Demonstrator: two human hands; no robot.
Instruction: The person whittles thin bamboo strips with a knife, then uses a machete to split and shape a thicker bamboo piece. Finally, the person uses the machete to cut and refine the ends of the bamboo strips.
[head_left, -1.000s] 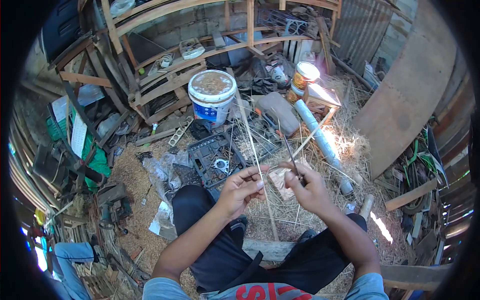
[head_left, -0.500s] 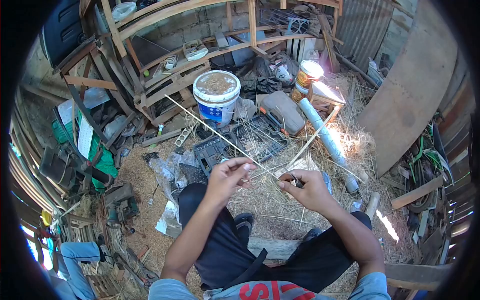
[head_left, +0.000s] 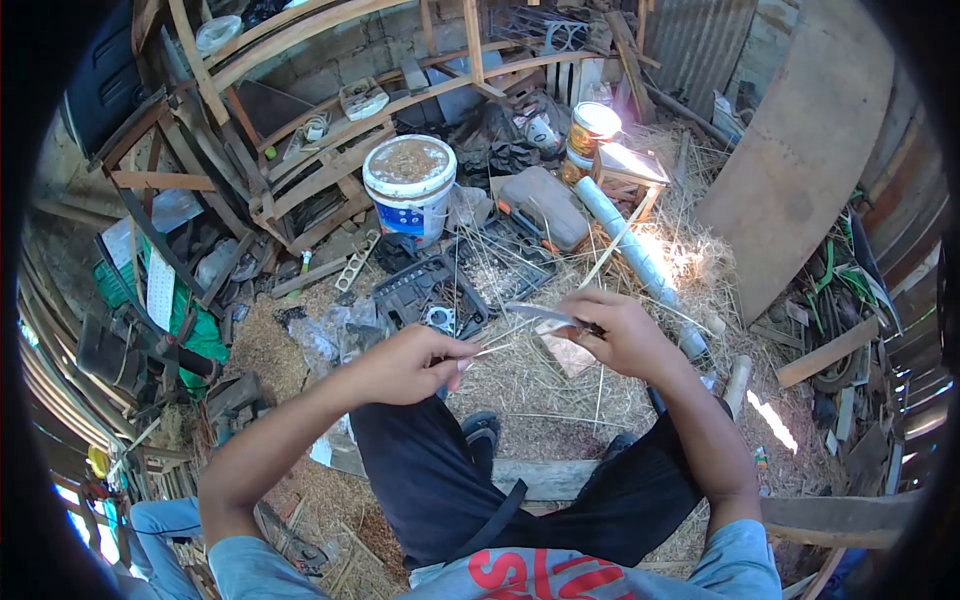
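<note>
My left hand (head_left: 415, 364) pinches the end of a thin pale strip (head_left: 497, 349) between thumb and fingertips. The strip runs to the right, toward the other hand. My right hand (head_left: 612, 330) is wrapped round the handle of a knife, and its grey blade (head_left: 540, 312) points left, above the strip. Between and beyond the hands, on the ground, lie an open black tool case (head_left: 430, 292) and a flat pale block (head_left: 566, 352), partly hidden by the right hand.
A white and blue bucket (head_left: 410, 190) stands ahead, near a grey case (head_left: 545, 208) and a long pipe (head_left: 625, 240). A small wooden stool (head_left: 630, 168) is beyond. A plank (head_left: 525, 479) crosses near my feet. Another person's leg (head_left: 165, 520) shows at lower left.
The long strip no longer extends up and left past my left hand, which has moved left and lower. The knife blade now shows, pointing left. The view has shifted slightly.
</note>
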